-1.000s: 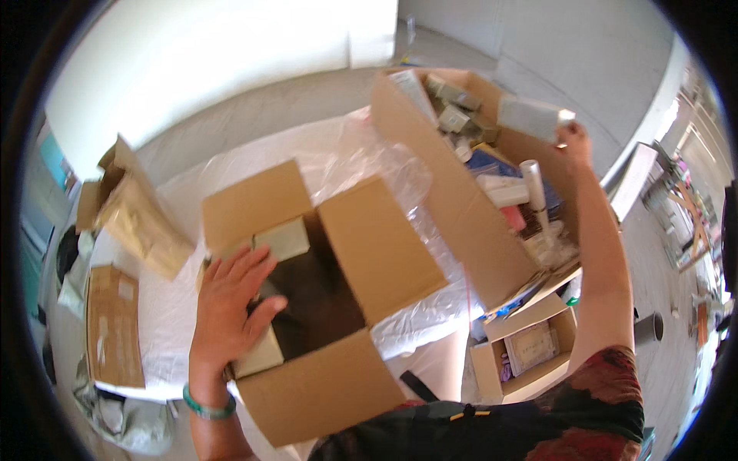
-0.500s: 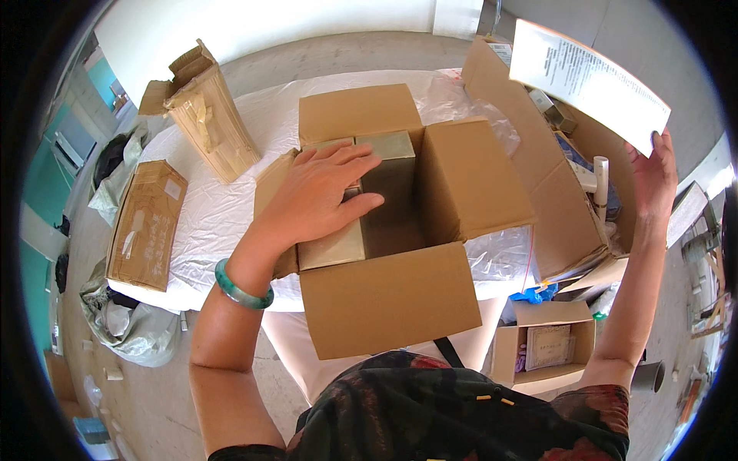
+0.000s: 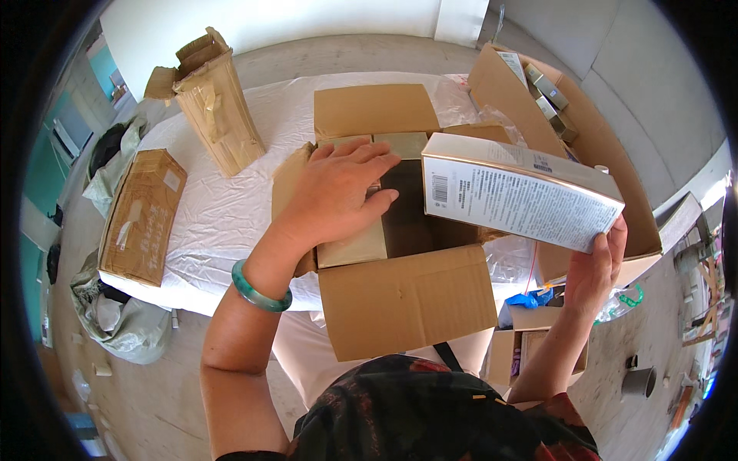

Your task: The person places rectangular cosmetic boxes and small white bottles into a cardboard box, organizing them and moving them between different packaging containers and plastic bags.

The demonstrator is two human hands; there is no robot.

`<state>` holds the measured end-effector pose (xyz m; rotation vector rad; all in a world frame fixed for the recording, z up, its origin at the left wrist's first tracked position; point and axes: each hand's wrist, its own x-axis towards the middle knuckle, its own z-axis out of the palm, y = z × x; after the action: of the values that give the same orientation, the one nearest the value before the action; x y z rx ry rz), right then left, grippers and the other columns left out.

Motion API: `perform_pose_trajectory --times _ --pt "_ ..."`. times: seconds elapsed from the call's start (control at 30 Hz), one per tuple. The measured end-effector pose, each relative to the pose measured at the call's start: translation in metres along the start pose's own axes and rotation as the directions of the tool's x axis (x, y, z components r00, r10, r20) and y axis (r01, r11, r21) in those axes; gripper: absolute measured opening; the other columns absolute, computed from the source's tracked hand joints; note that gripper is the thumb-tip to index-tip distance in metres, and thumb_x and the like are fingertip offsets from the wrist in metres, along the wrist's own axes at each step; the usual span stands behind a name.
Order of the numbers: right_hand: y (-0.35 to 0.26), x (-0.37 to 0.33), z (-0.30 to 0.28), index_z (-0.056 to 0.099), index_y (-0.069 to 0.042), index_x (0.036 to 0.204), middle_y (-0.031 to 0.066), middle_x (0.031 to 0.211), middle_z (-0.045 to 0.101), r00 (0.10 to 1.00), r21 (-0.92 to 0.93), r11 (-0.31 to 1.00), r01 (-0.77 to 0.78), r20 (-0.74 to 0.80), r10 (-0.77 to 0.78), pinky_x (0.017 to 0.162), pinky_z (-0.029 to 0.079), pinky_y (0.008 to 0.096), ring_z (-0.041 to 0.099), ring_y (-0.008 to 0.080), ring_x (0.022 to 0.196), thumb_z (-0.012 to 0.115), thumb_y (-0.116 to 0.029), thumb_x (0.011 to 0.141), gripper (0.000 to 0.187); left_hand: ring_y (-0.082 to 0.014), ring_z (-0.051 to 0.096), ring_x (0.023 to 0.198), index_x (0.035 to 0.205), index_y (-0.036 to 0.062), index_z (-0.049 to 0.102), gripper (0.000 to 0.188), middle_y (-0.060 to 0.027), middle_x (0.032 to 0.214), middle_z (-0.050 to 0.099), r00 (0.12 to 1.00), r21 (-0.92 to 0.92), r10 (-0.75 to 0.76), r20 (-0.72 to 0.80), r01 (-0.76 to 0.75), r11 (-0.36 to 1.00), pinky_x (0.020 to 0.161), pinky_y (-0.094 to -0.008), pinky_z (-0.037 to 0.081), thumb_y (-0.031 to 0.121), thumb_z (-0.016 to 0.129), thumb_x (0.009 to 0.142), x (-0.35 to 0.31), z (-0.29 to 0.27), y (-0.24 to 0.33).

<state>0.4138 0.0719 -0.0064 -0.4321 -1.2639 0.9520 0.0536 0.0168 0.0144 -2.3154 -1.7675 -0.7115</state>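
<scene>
An open cardboard carton [image 3: 407, 303] stands in front of me with its flaps folded outward. Several gold boxes [image 3: 354, 247] are packed along its left and far sides, and a dark gap shows at the right. Palm down, my left hand [image 3: 338, 184] lies over the left boxes, fingers flat and thumb apart, gripping nothing. A green bangle circles that wrist. My right hand [image 3: 596, 265] pinches the right end of a long white and gold box [image 3: 515, 188], printed with small text and a barcode. This box hangs tilted over the carton's right side, hiding most of the right flap.
A white cloth [image 3: 288, 96] covers the table. At its left stand a tall open brown box [image 3: 219, 115] and a lower closed one [image 3: 142, 219]. To the right, a large carton [image 3: 511, 88] holds several small boxes. A smaller carton [image 3: 501, 353] and a pale sack [image 3: 131, 334] are on the floor.
My right hand has brought the white and gold box leftward and down from above the large carton to over the open carton. My left hand stays on the gold boxes.
</scene>
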Motion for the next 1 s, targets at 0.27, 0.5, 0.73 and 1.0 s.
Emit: perform_pose_trajectory --times 0.27,0.5,0.73,1.0 --pt "-0.018 -0.013 0.019 0.043 -0.004 0.136 0.0134 0.128 0.057 0.978 -0.246 0.96 0.132 0.191 -0.085 0.106 0.036 0.0389 0.052 0.0222 0.122 0.062 -0.016 0.089 0.052 -0.0342 0.049 0.124 0.122 0.0019 0.058 0.046 -0.0132 0.126 0.059 0.999 -0.089 0.021 -0.048 -0.025 0.996 0.102 -0.0452 0.037 0.024 0.063 0.082 0.0 0.0 0.003" --pt "-0.032 0.009 0.052 0.045 0.0 0.137 0.0196 0.133 0.05 0.905 -0.39 0.862 0.325 0.392 -0.164 0.109 0.032 0.0424 0.048 0.0292 0.125 0.057 -0.008 0.091 0.048 -0.036 0.05 0.122 0.13 0.0048 0.051 0.051 -0.0166 0.123 0.059 0.997 -0.075 -0.009 -0.082 0.003 0.997 0.101 -0.0459 0.038 0.022 0.061 0.082 -0.003 -0.001 0.0" --pt "-0.042 0.025 0.081 0.057 0.001 0.127 0.0193 0.132 0.052 0.791 -0.49 0.7 0.52 0.585 -0.178 0.102 0.038 0.0389 0.052 0.0299 0.12 0.059 -0.007 0.086 0.042 -0.0366 0.049 0.122 0.131 0.007 0.051 0.048 -0.0174 0.125 0.058 0.998 -0.094 -0.003 -0.064 -0.003 0.996 0.103 -0.0468 0.036 0.021 0.054 0.085 -0.003 0.0 -0.001" --pt "-0.028 0.04 0.115 0.062 -0.005 0.121 0.0178 0.125 0.056 0.7 -0.494 0.659 0.567 0.711 -0.069 0.09 0.048 0.0373 0.058 0.0334 0.11 0.061 0.0 0.083 0.038 -0.0365 0.05 0.121 0.128 0.0055 0.054 0.046 -0.0182 0.124 0.058 0.997 -0.092 0.013 -0.076 -0.02 0.996 0.103 -0.0467 0.036 0.021 0.053 0.085 -0.003 0.0 0.0"
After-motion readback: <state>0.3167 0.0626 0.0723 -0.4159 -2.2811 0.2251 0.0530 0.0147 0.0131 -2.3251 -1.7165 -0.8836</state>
